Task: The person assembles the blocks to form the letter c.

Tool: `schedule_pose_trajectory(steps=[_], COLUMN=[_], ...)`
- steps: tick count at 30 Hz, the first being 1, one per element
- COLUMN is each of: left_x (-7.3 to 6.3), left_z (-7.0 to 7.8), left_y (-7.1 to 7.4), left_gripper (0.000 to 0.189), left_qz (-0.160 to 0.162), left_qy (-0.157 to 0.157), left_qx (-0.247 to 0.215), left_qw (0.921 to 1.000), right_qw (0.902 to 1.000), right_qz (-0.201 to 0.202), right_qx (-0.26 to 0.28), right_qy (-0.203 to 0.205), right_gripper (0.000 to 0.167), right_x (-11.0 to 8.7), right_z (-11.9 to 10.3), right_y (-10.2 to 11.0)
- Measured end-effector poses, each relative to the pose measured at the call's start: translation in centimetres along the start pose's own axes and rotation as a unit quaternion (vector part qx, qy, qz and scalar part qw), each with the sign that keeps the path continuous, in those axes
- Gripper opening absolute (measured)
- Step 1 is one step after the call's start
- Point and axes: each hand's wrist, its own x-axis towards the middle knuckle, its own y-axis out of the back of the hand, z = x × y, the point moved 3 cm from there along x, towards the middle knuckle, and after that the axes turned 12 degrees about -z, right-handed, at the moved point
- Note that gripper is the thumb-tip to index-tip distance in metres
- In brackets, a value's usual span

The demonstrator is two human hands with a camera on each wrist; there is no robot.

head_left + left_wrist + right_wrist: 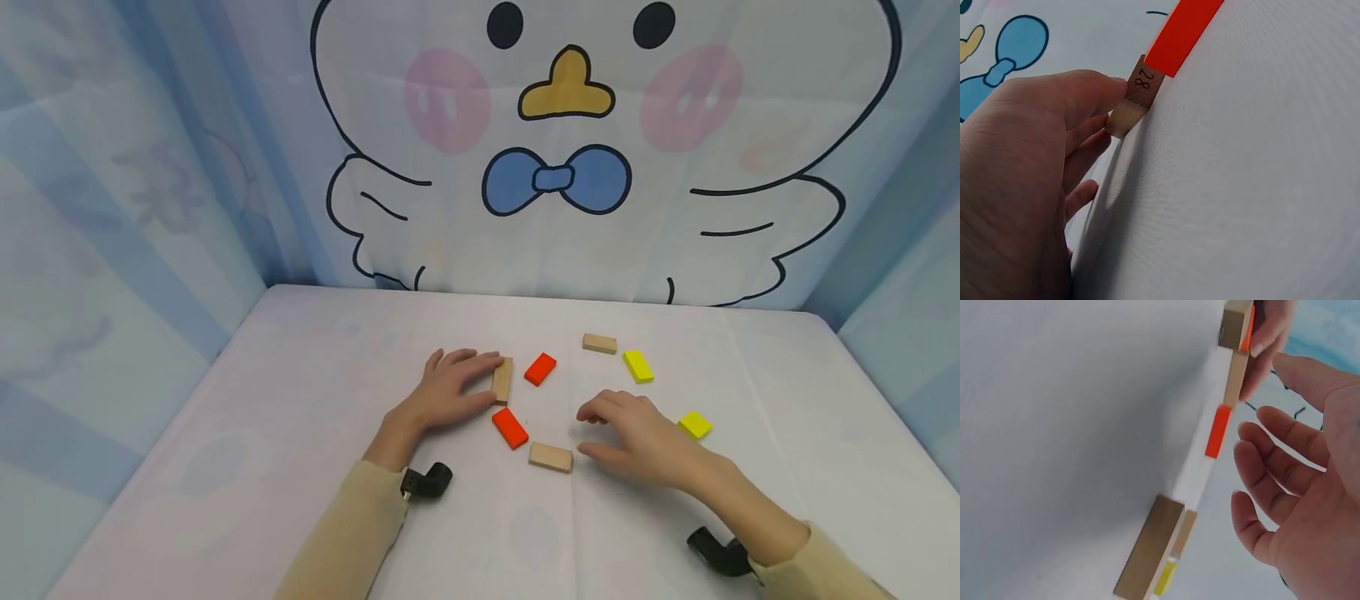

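At frame centre, the left hand (442,393) pinched 1 wooden block (503,382), well inside the desk (300,400) edges; right of centre, the right hand (643,440) hung loosely spread, near the lower wooden block (551,457).

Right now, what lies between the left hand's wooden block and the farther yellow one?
In the head view, a red block lies between them.
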Motion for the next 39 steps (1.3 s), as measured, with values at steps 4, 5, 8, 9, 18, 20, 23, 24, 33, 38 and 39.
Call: schedule_pose_trajectory(steps=[4,5,8,9,18,20,23,24,33,38,39], left_x=[0.0,-0.1,-0.1,-0.1,0.0,0.0,-0.1,-0.1,-0.1,-0.1,-0.1], left_z=[0.0,0.1,0.1,0.1,0.0,0.0,0.1,0.1,0.0,0.0,0.0], left_y=[0.0,0.0,0.1,0.1,0.1,0.1,0.1,0.0,0.0,0.1,0.1], left_gripper=[0.058,0.058,0.058,0.058,0.058,0.058,0.058,0.058,0.059,0.059,0.059], left_qz=[0.003,0.004,0.001,0.002,-0.001,-0.001,0.0,0.0,-0.002,-0.002,-0.004], left_qy=[-0.004,-0.005,-0.004,-0.005,-0.003,-0.002,-0.003,-0.002,-0.004,-0.006,-0.006], left_qx=[0.0,0.0,-0.001,-0.002,0.002,0.002,0.001,0.0,0.002,0.001,0.0], left_qw=[1.0,1.0,1.0,1.0,1.0,1.0,1.0,1.0,1.0,1.0,1.0], right_qw=[0.9997,0.9996,0.9993,0.9992,0.998,0.9981,0.9982,0.9981,0.9964,0.9971,0.9971], right_qz=[0.024,0.028,0.033,0.032,0.017,0.018,0.02,0.019,0.006,0.005,0.005], right_qx=[0.004,0.007,0.014,0.017,0.004,0.002,-0.005,-0.01,-0.028,-0.031,-0.032], right_qy=[-0.001,-0.003,-0.012,-0.017,-0.06,-0.059,-0.057,-0.058,-0.079,-0.07,-0.068], right_gripper=[0.03,0.03,0.031,0.032,0.034,0.034,0.033,0.033,0.03,0.025,0.025], right_x=[-0.8,-1.0,-1.8,-2.0,-3.6,-3.7,-3.7,-3.7,-4.0,-3.9,-3.9], right_z=[0.9,1.2,2.0,2.3,4.3,4.4,4.5,4.6,5.5,5.6,5.6], right_y=[0.7,0.8,1.2,1.4,1.5,1.4,1.2,1.2,1.2,1.2,1.2])
